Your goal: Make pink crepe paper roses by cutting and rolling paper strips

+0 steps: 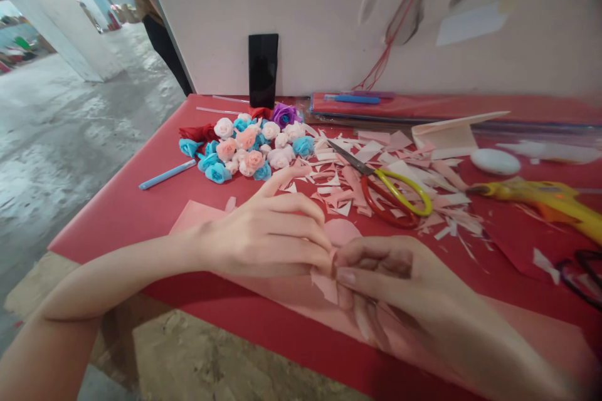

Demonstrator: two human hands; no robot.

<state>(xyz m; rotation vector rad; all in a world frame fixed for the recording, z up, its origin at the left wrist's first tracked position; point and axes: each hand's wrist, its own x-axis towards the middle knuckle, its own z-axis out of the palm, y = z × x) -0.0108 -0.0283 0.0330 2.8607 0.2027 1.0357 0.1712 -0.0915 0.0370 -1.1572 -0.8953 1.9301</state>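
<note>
My left hand (pixel 268 235) reaches in from the left with its index finger stretched out and its other fingers bent. Its fingertips meet those of my right hand (pixel 399 282) over the near part of the table. Both hands pinch a small pink paper piece (pixel 325 286), partly hidden by the fingers. Just behind the fingertips lies a rounded pink paper cut-out (pixel 343 230). Under both hands stretches a long pink paper sheet (pixel 282 294). Scissors (pixel 395 191) with one yellow and one red handle loop rest on the paper scraps (pixel 336 182) beyond.
Pink, white and blue paper roses (pixel 244 147) are heaped behind my left hand. A pen (pixel 167 174) lies left of them; a black phone (pixel 263 69) leans on the white wall. To the right are a yellow glue gun (pixel 545 197) and a white oval object (pixel 495 161).
</note>
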